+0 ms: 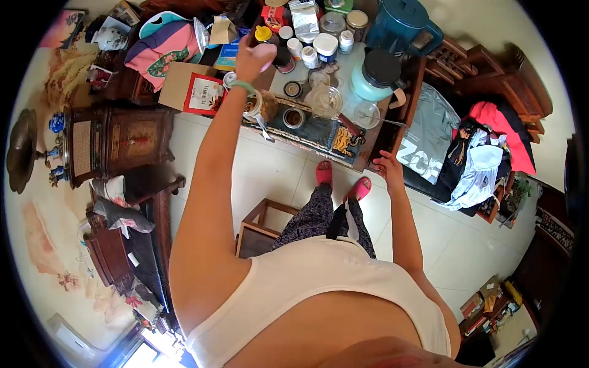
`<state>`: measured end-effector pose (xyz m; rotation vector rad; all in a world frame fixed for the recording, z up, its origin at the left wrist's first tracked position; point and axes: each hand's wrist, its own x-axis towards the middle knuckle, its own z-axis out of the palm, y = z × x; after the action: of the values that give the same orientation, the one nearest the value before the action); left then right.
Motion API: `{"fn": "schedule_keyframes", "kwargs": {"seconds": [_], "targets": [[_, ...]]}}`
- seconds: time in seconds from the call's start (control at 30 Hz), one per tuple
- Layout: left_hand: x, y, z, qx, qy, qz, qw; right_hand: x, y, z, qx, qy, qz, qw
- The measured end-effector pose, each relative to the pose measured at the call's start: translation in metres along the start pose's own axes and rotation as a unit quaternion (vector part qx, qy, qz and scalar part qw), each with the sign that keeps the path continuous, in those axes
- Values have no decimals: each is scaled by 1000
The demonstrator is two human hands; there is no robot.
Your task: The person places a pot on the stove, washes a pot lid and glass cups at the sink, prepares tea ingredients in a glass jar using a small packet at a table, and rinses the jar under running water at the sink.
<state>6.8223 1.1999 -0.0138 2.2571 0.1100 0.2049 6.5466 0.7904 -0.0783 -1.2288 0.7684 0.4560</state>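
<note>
My left hand (249, 61), with a green bangle at its wrist, reaches over the table's far left part. Its fingers are closed round a pale pink rounded thing (265, 54) whose kind I cannot make out. Beside it stand a yellow-capped jar (264, 34) and a dark jar (284, 61). My right hand (388, 167) hangs by the table's right front corner, fingers apart, holding nothing. Nearer the front edge are a glass jar of brown contents (266, 107), an open tin (294, 118), a glass pitcher (325, 101) and a glass bowl (367, 115).
Several white bottles (310, 57) stand at the back, with a teal kettle (373, 76) and a blue pitcher (402, 24) to the right. A cardboard box (178, 83) sits left. Clothes (481, 162) lie on the right-hand seat. A wooden stool (246, 236) is beside my legs.
</note>
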Motion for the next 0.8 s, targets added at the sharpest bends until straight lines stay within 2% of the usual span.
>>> {"fn": "schedule_keyframes", "kwargs": {"seconds": [0.03,0.1,0.23,0.37,0.67,0.77,0.8], "targets": [[-1,2,13,-1,1,0,1000,1,1,0,-9,-2,-2,1000],[2,-4,38,147,61,103,982,1,1,1,-15,-4,2,1000],[5,-6,63,209,24,59,976,-10,-2,2,-8,6,7,1000],[5,-13,69,202,-1,28,979,-21,0,2,-14,24,1,1000],[13,-32,77,254,-36,74,964,-17,11,0,7,14,-4,1000],[12,-48,84,215,-16,81,973,-23,2,11,2,0,-15,1000],[6,-34,78,184,-9,71,980,-22,3,13,1,3,-13,1000]]}}
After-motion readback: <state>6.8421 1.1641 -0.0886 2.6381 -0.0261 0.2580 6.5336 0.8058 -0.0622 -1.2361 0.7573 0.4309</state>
